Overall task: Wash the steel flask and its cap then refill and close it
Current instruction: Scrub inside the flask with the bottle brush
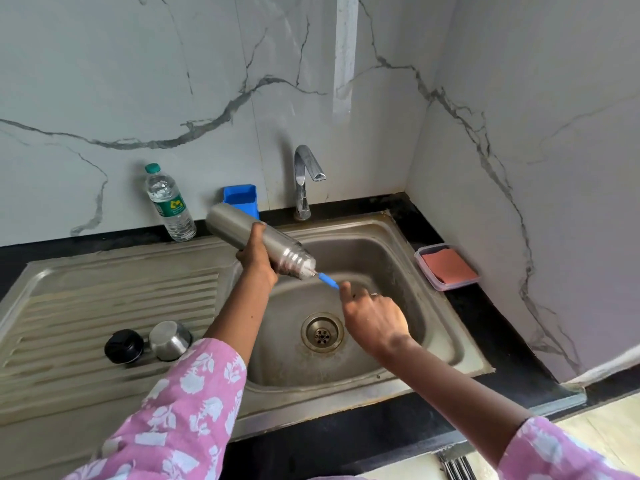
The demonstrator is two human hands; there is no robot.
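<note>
I see the left grip [258, 252] curled round the cylindrical brushed-steel flask [230, 221], which is tilted above the stainless sink basin [391, 258] with its mouth aimed toward 4 o'clock. A blue-handled bottle brush [328, 280] sticks out of the mouth. The right grip [375, 317] reaches its end, but I cannot tell whether it pinches. At 8 o'clock, on the ribbed drainboard [104, 289], the round black stopper [124, 345] and steel cup-shaped cap [170, 339] lie side by side.

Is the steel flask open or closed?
Open: the flask has a brush poking into its bare mouth; its steel cap and black stopper sit on the drainboard.
</note>
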